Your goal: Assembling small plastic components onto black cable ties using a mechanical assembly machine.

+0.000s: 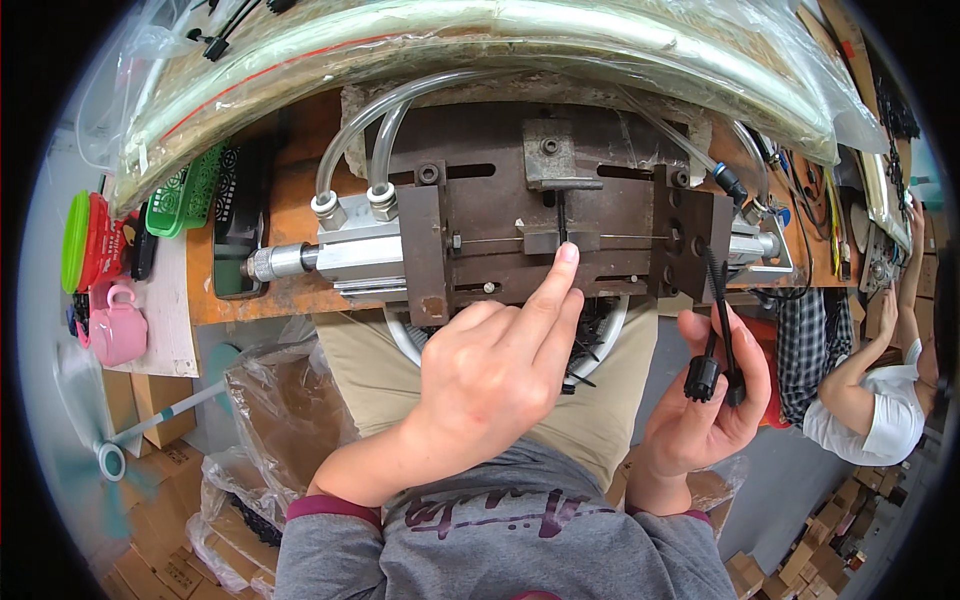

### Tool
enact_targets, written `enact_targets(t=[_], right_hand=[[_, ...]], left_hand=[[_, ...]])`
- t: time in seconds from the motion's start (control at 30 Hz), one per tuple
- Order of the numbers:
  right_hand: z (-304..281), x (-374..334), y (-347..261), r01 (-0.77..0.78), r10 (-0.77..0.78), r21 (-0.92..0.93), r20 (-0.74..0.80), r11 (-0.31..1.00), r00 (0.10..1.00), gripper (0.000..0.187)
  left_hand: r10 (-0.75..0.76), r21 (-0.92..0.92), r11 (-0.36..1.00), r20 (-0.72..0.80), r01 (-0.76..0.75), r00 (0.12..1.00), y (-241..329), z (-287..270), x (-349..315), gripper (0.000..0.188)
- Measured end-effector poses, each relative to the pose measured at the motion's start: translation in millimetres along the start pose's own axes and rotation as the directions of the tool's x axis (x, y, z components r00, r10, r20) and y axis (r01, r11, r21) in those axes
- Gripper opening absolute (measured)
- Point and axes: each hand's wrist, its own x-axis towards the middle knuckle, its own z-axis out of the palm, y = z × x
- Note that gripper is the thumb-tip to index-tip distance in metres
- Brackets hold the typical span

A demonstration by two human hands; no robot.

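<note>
My left hand (490, 375) reaches over the front of a dark steel fixture (490, 215). Its index finger points forward, with the tip at the near end of a thin black rod-like part (562, 212) lying in the small central block. The other fingers are partly curled, and nothing shows in them; the thumb is hidden. To the right, my right hand (690, 430) is closed on black plastic stems (703, 378) with ridged round heads. At least two show, held upright between thumb and fingers, just in front of the fixture's right end plate.
Air cylinders (362, 255) with clear hoses flank the fixture on the orange bench (240, 310). Plastic-wrapped material (480, 40) lies behind. A pink mug (118, 330) and green basket (185, 195) stand left. A fan (110, 460) is lower left; another person (870, 410) works at right.
</note>
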Motion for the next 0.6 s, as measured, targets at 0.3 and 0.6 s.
enact_targets(t=[0.3, 0.6], right_hand=[[9.2, 9.4, -4.6, 0.187, -0.124, -0.282, 0.226, 0.941, 0.966, 0.033], [3.0, 6.9, -1.3, 0.155, -0.115, -0.339, 0.135, 0.928, 0.984, 0.035]], left_hand=[[-0.267, -0.789, 0.577, 0.06, 0.21, 0.962, 14.4, -19.2, 4.5, 0.042], [-0.129, -0.388, 0.918, -0.08, 0.088, 0.988, 5.8, -16.5, -7.1, 0.035]])
